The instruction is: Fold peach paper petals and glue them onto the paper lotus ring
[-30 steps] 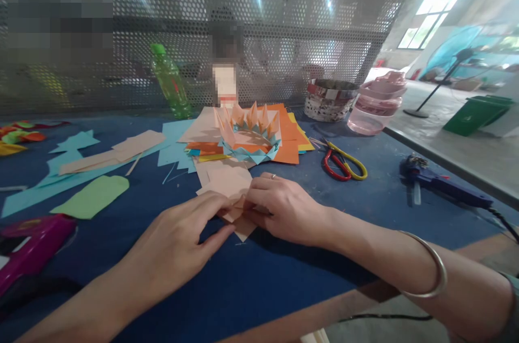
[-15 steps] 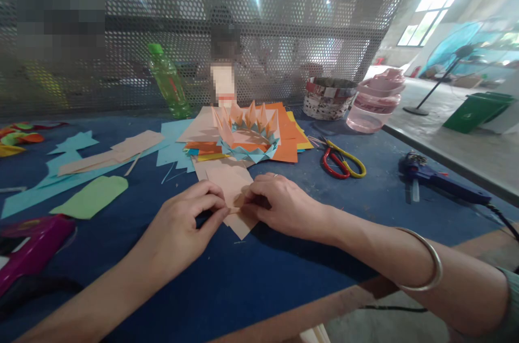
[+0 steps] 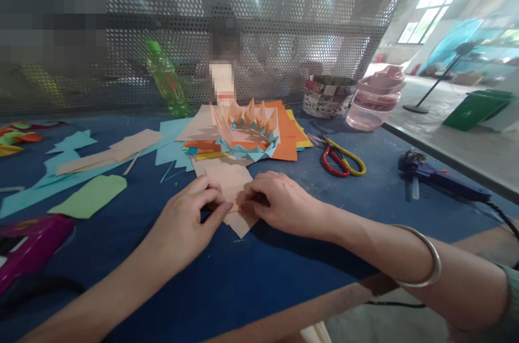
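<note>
Blue tabletop (image 3: 211, 289), peach paper (image 3: 242, 222), plain, matte, sharp-cornered

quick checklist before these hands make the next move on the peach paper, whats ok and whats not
1. Left hand at the peach paper: ok, fingertips at its left side.
2. Right hand at the paper: ok, fingertips at its right side.
3. Only one sheet at the fingers: not ok, peach papers overlap there.
4. Crease sharp and straight: cannot tell, fingers partly hide it.
5. Scissors clear of both hands: ok, lying apart, beyond the right hand.
6. Blue glue gun switched off: cannot tell, no switch readable.
</note>
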Tool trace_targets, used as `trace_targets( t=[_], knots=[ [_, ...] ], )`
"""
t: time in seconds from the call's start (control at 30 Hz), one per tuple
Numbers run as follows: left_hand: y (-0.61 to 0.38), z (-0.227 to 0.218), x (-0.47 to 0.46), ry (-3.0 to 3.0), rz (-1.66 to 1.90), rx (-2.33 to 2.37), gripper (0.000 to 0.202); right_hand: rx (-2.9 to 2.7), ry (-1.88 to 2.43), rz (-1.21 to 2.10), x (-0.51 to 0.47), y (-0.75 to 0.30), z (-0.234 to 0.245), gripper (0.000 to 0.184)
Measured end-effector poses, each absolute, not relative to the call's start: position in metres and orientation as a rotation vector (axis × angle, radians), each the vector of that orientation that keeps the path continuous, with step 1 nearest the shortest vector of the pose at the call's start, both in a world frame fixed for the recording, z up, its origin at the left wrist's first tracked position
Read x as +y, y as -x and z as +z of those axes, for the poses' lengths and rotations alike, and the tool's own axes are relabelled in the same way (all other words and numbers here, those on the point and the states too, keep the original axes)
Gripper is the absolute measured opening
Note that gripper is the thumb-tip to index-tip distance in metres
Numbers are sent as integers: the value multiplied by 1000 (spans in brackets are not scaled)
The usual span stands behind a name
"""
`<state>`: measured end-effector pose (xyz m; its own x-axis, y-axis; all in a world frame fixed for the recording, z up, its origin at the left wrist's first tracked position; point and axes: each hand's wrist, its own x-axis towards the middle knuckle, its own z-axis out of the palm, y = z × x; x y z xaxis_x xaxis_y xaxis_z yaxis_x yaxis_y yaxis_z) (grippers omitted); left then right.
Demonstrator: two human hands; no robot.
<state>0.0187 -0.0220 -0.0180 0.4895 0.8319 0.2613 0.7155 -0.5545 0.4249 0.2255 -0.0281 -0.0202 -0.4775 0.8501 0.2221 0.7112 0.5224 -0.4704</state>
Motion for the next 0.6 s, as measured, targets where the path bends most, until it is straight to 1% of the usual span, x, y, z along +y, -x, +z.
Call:
trace_targets(
  t=[0.1,0.13,0.3,0.6],
  knots=[
    [-20,-17,-22,-2461,635,1321,29,-2334,1305,414,-29,-225,-21,18],
    [-20,-17,-22,-2456,636,1323,30,-2332,1312,409,-29,-225,-21,17],
    [-24,-15,-22,-2449,641,1331,31,-2337,1313,401,-30,-225,-22,5],
    [-23,-16,-22,-2479,636,1322,28,-2317,1379,367,-30,-222,-21,15]
  ],
)
